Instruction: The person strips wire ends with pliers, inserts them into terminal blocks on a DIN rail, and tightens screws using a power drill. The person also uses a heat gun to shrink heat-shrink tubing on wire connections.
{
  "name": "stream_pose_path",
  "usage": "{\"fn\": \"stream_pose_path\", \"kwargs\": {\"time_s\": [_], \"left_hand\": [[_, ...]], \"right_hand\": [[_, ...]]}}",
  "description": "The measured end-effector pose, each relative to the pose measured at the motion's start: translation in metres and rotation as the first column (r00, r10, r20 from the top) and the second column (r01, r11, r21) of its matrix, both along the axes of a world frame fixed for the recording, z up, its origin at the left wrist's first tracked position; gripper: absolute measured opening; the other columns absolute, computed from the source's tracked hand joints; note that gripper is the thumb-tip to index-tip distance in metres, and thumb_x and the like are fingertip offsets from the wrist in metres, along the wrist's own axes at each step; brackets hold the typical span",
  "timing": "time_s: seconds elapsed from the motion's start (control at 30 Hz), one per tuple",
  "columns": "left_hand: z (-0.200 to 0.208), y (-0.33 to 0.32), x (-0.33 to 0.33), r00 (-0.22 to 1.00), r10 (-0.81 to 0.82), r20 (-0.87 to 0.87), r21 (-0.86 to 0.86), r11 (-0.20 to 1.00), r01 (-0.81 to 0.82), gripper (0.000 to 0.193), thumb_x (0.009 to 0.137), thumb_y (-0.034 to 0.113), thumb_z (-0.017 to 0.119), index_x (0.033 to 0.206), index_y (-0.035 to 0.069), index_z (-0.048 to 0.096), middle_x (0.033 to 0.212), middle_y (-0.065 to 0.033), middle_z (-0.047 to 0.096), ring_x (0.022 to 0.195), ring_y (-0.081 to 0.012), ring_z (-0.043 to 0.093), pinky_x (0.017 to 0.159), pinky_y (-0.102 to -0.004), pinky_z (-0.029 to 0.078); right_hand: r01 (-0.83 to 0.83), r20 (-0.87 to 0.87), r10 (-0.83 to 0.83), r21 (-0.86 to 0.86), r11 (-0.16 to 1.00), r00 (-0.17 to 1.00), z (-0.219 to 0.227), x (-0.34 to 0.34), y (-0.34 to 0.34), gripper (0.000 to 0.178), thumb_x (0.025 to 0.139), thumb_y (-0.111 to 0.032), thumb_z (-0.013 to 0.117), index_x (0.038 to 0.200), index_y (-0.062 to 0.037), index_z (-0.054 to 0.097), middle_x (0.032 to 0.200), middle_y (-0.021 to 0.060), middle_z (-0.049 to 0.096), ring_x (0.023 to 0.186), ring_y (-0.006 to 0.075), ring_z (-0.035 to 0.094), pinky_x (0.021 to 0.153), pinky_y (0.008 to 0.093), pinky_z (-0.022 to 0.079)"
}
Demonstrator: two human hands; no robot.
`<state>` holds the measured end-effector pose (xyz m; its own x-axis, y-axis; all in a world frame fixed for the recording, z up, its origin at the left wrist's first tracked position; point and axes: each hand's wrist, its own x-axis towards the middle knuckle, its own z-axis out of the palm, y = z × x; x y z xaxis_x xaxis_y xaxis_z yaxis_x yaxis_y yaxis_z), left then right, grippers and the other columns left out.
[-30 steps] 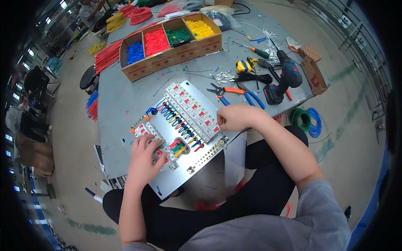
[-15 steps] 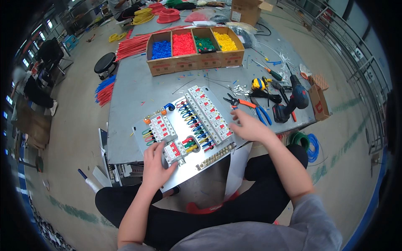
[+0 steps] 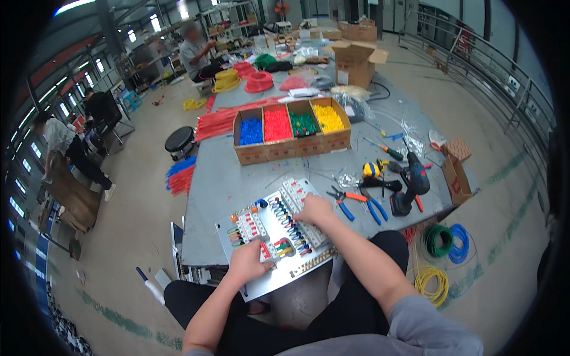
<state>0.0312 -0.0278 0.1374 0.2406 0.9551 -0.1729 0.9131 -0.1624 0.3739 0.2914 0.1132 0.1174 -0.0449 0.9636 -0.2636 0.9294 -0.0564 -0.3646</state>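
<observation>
A silvery metal plate point(image 3: 264, 289) lies tilted at the table's near edge, overhanging it toward my lap. Along its right side runs a long row of white circuit breakers point(image 3: 293, 190) with red switches. My right hand point(image 3: 314, 210) is closed over the middle of that row, its fingers curled toward the looped coloured wires point(image 3: 284, 219). My left hand point(image 3: 248, 262) grips the lower left breaker point(image 3: 266, 251), fingers on top and thumb at its near side. Above it sits another breaker block point(image 3: 252, 226). A brass terminal strip point(image 3: 313, 263) follows the near right edge.
Beyond the plate stands a divided cardboard box point(image 3: 264, 155) of blue, red, green and yellow caps. To the right lie wire strippers point(image 3: 354, 196), pliers point(image 3: 375, 207), a tape measure point(image 3: 373, 170) and a cordless drill point(image 3: 418, 181). Wire coils point(image 3: 438, 240) rest on the floor.
My right hand has moved left from beside the breaker row onto it. My left hand has closed on the lower breaker. The view has tilted up, showing more of the workshop.
</observation>
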Motion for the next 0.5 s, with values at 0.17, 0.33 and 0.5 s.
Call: {"fn": "stream_pose_path", "kwargs": {"time_s": [0.17, 0.33, 0.5], "left_hand": [[0.052, 0.009, 0.006, 0.985, -0.048, -0.167, -0.013, 0.999, 0.046, 0.072, 0.075, 0.041, 0.096, 0.129, 0.005, 0.067, 0.112, -0.0210, 0.078, 0.107, -0.0415, 0.076, 0.091, -0.0494, 0.061], [0.143, 0.026, 0.000, 0.937, -0.223, -0.270, 0.203, 0.938, 0.282, 0.065, 0.067, 0.030, 0.096, 0.120, 0.005, 0.068, 0.104, -0.0199, 0.076, 0.102, -0.0427, 0.074, 0.089, -0.0515, 0.059], [0.215, 0.032, -0.007, 0.829, -0.323, -0.456, 0.314, 0.814, 0.489, 0.048, 0.070, 0.015, 0.087, 0.113, 0.008, 0.067, 0.109, -0.0140, 0.074, 0.109, -0.0376, 0.071, 0.090, -0.0494, 0.055]], "right_hand": [[0.039, -0.089, -0.040, -0.015, 0.999, 0.995, 0.015, 0.010, -0.007, 0.076, 0.074, -0.062, 0.091, 0.117, 0.0006, 0.079, 0.118, 0.0176, 0.082, 0.110, 0.0337, 0.080, 0.094, 0.0453, 0.063], [0.156, -0.453, -0.154, -0.032, 0.987, 0.878, 0.013, 0.013, -0.015, 0.073, 0.074, -0.061, 0.092, 0.113, 0.0002, 0.081, 0.111, 0.0215, 0.083, 0.103, 0.0371, 0.080, 0.092, 0.0467, 0.062], [0.324, -0.804, -0.273, -0.106, 0.940, 0.528, 0.004, -0.031, -0.037, 0.088, 0.080, -0.045, 0.094, 0.132, 0.0121, 0.052, 0.127, 0.0255, 0.076, 0.113, 0.0340, 0.077, 0.097, 0.0440, 0.061]]}}
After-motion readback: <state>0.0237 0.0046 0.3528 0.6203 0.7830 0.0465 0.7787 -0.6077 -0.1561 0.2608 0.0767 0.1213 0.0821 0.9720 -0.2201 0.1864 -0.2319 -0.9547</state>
